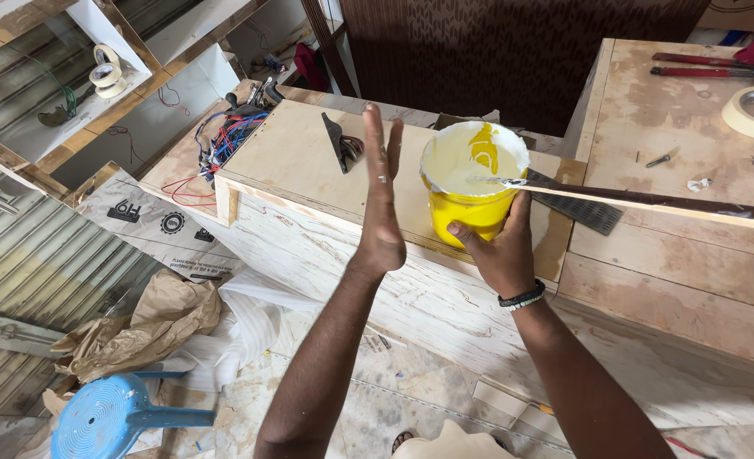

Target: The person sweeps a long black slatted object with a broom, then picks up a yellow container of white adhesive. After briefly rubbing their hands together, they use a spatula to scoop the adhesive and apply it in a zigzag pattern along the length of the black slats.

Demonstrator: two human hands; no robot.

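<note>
At the table (309, 161) edge: yellow paint bucket (473, 183) gripped by the right hand (500, 246).
Right fingers clamped on the bucket's near wall; left hand (381, 200) flat, fingers together, empty, just left of the bucket. A smeared putty knife (500, 180) lies across the rim.

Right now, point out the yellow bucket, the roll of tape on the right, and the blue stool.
yellow bucket (470, 217), head view, on its yellow side wall.
roll of tape (740, 115), head view, on its left rim.
blue stool (105, 416), head view, on its round seat.
</note>
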